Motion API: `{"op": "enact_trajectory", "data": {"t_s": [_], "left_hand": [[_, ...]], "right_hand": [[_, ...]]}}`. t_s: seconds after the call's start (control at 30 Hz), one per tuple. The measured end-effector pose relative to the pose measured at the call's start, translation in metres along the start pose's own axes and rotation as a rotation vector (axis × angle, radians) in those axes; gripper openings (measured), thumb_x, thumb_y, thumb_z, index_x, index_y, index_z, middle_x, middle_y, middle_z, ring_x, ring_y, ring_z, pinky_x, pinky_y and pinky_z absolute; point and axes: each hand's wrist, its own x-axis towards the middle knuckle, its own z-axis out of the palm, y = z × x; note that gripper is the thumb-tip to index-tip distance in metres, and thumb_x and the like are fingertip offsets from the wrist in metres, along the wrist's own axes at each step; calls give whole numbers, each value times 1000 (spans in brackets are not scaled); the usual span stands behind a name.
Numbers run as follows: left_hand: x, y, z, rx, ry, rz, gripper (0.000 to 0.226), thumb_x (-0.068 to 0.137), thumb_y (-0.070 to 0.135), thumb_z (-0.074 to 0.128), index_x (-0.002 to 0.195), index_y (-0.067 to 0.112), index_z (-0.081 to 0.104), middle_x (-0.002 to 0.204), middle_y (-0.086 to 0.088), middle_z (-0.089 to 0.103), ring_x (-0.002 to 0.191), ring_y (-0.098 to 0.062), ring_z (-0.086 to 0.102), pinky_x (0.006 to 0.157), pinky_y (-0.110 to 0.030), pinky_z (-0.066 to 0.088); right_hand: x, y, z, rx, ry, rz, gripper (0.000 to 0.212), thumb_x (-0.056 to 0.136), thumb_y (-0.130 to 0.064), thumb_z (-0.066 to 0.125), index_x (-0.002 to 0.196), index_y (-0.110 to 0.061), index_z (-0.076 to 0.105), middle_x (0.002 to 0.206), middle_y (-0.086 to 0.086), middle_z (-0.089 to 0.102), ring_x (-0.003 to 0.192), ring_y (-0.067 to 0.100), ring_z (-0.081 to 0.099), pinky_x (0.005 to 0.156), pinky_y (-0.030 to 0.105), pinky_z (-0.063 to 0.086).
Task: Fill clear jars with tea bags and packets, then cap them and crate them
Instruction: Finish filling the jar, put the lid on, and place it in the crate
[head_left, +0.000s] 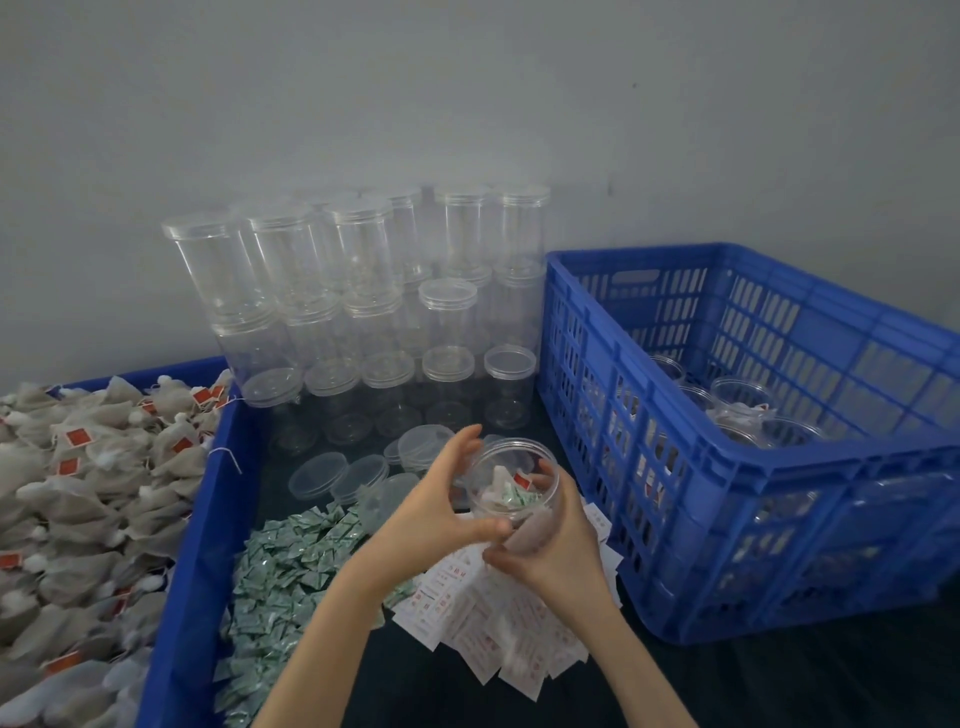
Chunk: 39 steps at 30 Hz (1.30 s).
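A clear jar (511, 475) is held tilted toward me above the dark table, its mouth uncapped, with tea bags and green packets inside. My left hand (441, 506) curls round its left side, thumb under the rim. My right hand (550, 545) grips it from the right and below. Loose clear lids (318, 475) lie on the table just left of the jar. Green packets (280, 566) and white packets (498, 629) are heaped below my hands.
A blue bin (208, 519) at left is full of tea bags (83, 499). Stacked empty clear jars (363, 312) stand against the wall. A blue slatted crate (753, 467) at right holds several filled jars (737, 405).
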Motion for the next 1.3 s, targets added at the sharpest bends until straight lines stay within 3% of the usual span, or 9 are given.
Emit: {"op": "enact_trajectory", "data": {"t_s": [0.2,0.3,0.43,0.53,0.7,0.87,1.03,1.2,1.3], "left_hand": [[3,3,-2,-31,124,-15,90,51,44,83,128,48,37,121,30,56,114,14,51,88,-10,46],[0,7,-15,-6,170,21,79,51,46,86,118,54,45,118,33,58,112,12,54,84,-10,46],[-1,17,-17,98,270,41,81,47,51,83,116,60,43,115,33,58,106,18,52,79,-5,44],[3,19,-19,77,314,0,91,47,45,79,130,41,44,116,24,60,101,19,54,80,-7,43],[7,28,-23,-5,373,0,84,48,50,77,127,41,48,115,22,62,103,11,58,91,-26,52],[13,49,-22,-170,365,131,102,54,46,90,141,34,38,132,13,55,121,-6,54,99,-36,49],[25,70,-16,-165,372,223,90,67,47,73,146,29,34,141,7,51,128,-14,51,105,-45,44],[42,88,0,-87,364,256,78,80,35,70,147,33,29,145,19,41,127,12,40,98,-5,38],[51,89,12,-50,304,248,55,88,21,66,135,38,41,133,24,49,121,10,46,94,-8,41]], "right_hand": [[11,-29,-4,-2,-197,12,113,44,-40,90,122,-77,18,115,-44,48,106,-14,57,73,10,54],[9,-51,-13,92,-284,21,123,50,-52,84,148,-50,11,146,-26,36,130,-4,43,95,17,47],[23,-95,-7,-179,-166,-99,121,57,-54,87,155,-32,20,142,-18,45,132,2,44,111,30,38],[36,-118,2,-476,-148,-167,106,68,-57,83,153,-24,29,145,-7,41,132,14,44,109,36,40],[54,-148,2,-833,-217,-218,98,69,-73,70,146,-21,38,139,0,46,122,25,51,85,34,36],[67,-184,-12,-895,-155,-321,89,69,-69,71,138,-19,47,130,-1,53,115,22,55,79,33,37],[82,-228,-57,-712,-104,-298,86,71,-70,71,137,-18,53,134,-1,59,116,15,58,91,28,45],[102,-264,-107,-644,-4,-323,84,73,-70,69,134,-14,57,131,0,61,107,12,56,85,25,40],[120,-276,-142,-590,78,-274,81,75,-67,70,131,-10,59,126,4,64,105,20,64,86,35,52]]}}
